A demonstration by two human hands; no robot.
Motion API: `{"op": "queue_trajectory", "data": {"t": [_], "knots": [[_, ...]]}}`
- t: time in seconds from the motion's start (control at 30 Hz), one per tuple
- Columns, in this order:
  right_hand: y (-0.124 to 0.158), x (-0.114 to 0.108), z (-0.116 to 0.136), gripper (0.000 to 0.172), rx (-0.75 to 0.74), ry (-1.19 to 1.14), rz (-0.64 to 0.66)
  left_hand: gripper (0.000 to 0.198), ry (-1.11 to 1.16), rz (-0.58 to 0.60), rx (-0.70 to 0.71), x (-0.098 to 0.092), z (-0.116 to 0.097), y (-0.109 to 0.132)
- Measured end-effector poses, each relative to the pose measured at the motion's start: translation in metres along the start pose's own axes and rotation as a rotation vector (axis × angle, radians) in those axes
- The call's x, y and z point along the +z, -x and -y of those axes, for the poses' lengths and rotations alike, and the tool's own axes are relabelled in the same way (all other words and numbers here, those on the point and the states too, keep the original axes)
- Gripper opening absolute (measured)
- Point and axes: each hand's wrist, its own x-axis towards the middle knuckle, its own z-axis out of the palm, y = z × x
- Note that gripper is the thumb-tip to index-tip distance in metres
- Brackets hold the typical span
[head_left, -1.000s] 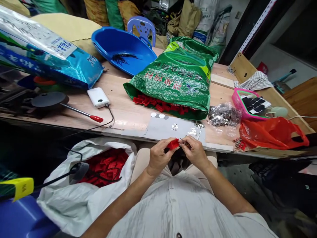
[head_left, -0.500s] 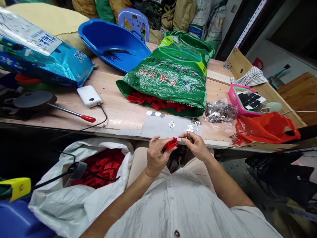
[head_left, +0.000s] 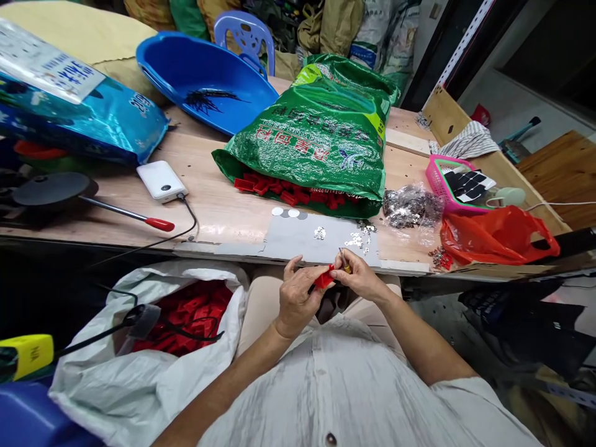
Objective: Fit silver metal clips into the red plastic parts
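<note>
The left hand (head_left: 298, 298) pinches a red plastic piece (head_left: 323, 280) over the lap, apparently steadying it for the right hand (head_left: 364, 277), whose fingertips meet its end while grasping a slim yellow-handled tool (head_left: 346, 266), probably for handiness. The green printed sack (head_left: 321, 133) and white woven sack (head_left: 139, 379) contain red pieces (head_left: 198, 316); the blue basin (head_left: 162, 62), dark strands (head_left: 209, 100).

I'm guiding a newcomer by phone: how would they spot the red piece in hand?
Find the big green bag on the table. From its open mouth, look past the grey sheet and over the table's near edge: the left hand grips one small red piece. Unlike the red pieces in the bag, it alone is held.
</note>
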Motion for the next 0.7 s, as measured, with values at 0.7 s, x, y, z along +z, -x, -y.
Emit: {"op": "queue_trajectory", "data": {"t": [0.7], "knots": [[-0.016, -0.005, -0.001, 0.039, 0.143, -0.181, 0.252, 0.030, 0.760, -0.026, -0.561, -0.001, 0.032, 0.013]]}}
